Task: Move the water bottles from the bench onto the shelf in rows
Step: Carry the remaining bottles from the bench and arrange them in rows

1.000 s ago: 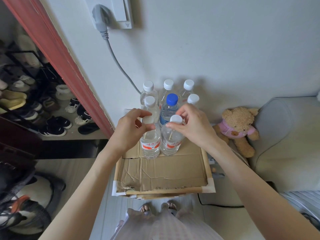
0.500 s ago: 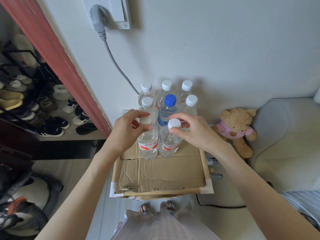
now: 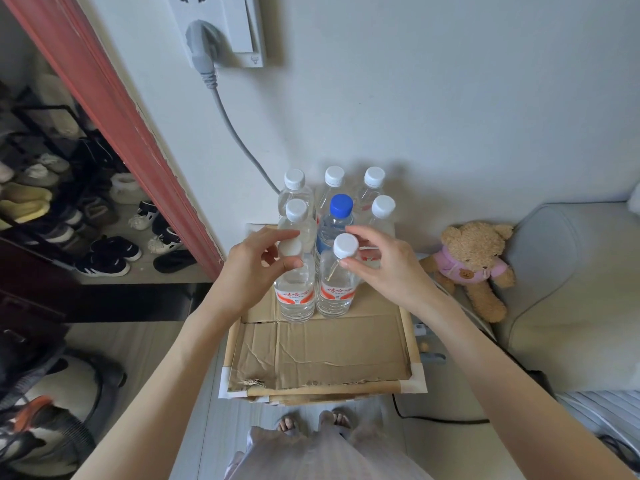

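8 water bottles (image 3: 334, 216) stand upright on the cardboard-lined shelf (image 3: 322, 351), against the wall: 3 at the back, 3 in the middle row with a blue-capped bottle (image 3: 335, 223) at centre, 2 in front. My left hand (image 3: 254, 271) curls round the neck of the front left bottle (image 3: 296, 292), thumb and fingers at its cap. My right hand (image 3: 388, 268) is loosely spread at the cap of the front right bottle (image 3: 336, 289), fingertips touching it; no firm grip visible. Front 2 sit side by side, touching. Teddy bear (image 3: 472, 265) sits right of the shelf.
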`<state>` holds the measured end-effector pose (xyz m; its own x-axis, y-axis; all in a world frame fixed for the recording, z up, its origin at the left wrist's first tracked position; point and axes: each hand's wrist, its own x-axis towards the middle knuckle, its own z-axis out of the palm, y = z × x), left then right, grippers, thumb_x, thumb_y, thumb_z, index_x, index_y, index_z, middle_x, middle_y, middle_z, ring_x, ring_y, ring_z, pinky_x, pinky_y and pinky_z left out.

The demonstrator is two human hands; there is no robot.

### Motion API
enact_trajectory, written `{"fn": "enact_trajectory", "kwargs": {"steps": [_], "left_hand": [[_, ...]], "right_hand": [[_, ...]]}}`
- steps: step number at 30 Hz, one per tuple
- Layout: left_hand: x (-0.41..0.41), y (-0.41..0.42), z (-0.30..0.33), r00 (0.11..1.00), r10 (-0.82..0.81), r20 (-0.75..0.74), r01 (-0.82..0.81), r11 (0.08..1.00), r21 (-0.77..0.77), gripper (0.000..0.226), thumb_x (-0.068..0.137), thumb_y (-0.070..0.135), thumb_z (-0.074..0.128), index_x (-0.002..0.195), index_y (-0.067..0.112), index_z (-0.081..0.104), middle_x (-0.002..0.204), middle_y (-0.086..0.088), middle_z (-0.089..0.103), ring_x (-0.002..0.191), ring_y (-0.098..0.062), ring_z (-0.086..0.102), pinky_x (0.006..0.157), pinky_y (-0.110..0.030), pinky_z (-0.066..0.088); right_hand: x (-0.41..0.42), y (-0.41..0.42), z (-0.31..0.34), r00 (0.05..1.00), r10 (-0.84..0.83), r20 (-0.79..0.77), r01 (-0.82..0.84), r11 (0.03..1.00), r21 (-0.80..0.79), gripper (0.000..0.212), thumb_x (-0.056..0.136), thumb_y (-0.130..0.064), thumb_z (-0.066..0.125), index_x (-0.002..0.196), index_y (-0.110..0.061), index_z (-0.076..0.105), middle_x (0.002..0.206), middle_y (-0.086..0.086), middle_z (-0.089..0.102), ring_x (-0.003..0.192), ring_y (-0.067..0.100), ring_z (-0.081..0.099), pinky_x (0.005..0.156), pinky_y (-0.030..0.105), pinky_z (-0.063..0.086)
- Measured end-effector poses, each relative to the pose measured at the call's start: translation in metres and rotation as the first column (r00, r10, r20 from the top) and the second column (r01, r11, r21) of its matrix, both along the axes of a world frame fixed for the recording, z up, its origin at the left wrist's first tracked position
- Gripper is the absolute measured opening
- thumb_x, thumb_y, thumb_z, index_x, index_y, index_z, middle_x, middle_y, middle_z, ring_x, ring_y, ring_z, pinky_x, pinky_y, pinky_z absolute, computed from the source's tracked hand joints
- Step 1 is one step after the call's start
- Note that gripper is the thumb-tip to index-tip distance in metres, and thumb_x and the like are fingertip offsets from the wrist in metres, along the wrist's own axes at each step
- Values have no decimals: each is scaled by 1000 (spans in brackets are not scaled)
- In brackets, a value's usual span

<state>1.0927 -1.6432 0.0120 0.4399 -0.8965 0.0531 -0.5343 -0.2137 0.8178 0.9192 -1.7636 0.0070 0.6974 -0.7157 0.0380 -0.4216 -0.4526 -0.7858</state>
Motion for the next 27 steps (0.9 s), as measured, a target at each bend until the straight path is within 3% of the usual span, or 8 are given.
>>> {"fn": "enact_trajectory", "kwargs": {"steps": [3,9,14,24,27], "left_hand": [[-3,-1,-2,999,26,-25,-26,1000,-10,40,76,22,70,114,25,58,106,4,61,84,-15,54,78,-11,40],[-6,-3,-3,996,70,-60,-72,997,-29,35,75,18,71,107,21,59,101,7,62,92,-17,58,84,-21,44],[-7,-7,-2,998,63,-30,-64,997,-45,35,79,12,66,113,17,60,105,3,63,92,-12,58,78,-2,37],[-21,-10,-2,980,194,30,-189,973,-131,32,78,11,67,109,11,61,99,5,60,90,-21,58,83,-28,42],[-23,-11,-5,973,231,33,-223,963,-149,32,79,15,66,110,13,60,99,5,61,91,-21,57,83,-29,42]], "right_hand": [[-2,1,-1,1000,-21,10,21,1000,-13,37,79,-20,69,114,-17,59,111,1,65,99,13,61,92,26,47],[3,0,-7,997,-59,41,59,998,-1,36,78,-21,70,112,-16,60,107,2,67,96,14,62,91,30,50],[6,-2,-10,997,-59,46,61,997,-39,35,80,-24,67,113,-17,59,109,3,66,96,15,62,90,33,50],[10,-1,-13,996,-29,90,34,998,-53,33,82,-15,65,114,-13,58,110,5,65,96,20,63,90,39,50],[11,-1,-13,995,-30,95,36,998,-56,33,82,-16,66,114,-13,58,110,6,65,96,21,63,90,40,51]]}}
